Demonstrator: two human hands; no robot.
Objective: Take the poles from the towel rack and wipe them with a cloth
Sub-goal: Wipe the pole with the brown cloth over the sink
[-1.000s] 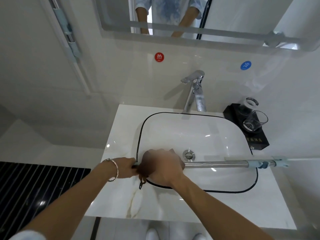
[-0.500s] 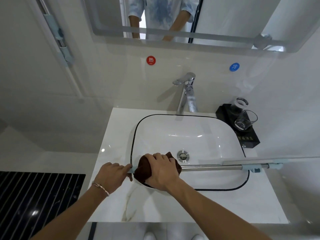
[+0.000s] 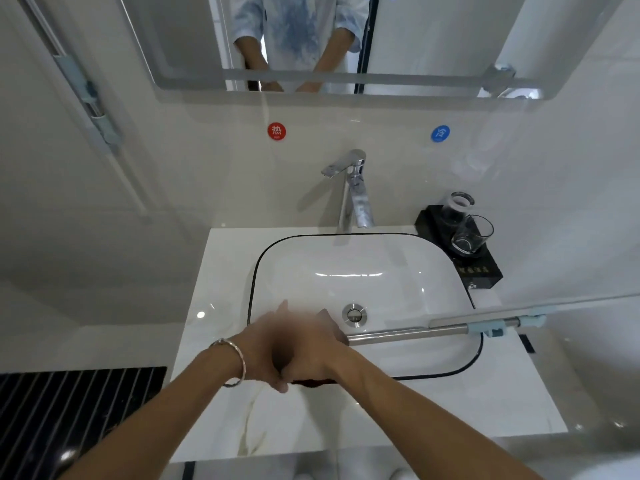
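A steel pole (image 3: 408, 334) with a pale blue end fitting (image 3: 495, 329) lies level over the front of the white sink (image 3: 363, 271). My right hand (image 3: 311, 351) is wrapped round the pole's left part with a dark brown cloth (image 3: 310, 382), only a sliver of which shows beneath the hand. My left hand (image 3: 259, 344), with a bracelet on its wrist, holds the pole's left end right beside the right hand. Both hands are blurred, and the pole's left end is hidden under them.
A chrome tap (image 3: 353, 188) stands behind the basin. Two glasses (image 3: 467, 230) sit on a black tray (image 3: 481, 271) at the back right. Another rack pole (image 3: 86, 95) hangs on the left wall. A mirror (image 3: 346, 39) is above, a dark striped floor (image 3: 69, 410) lower left.
My right hand slid the cloth left along the pole until it met the left hand; the cloth is now almost fully hidden. The camera view shifted slightly.
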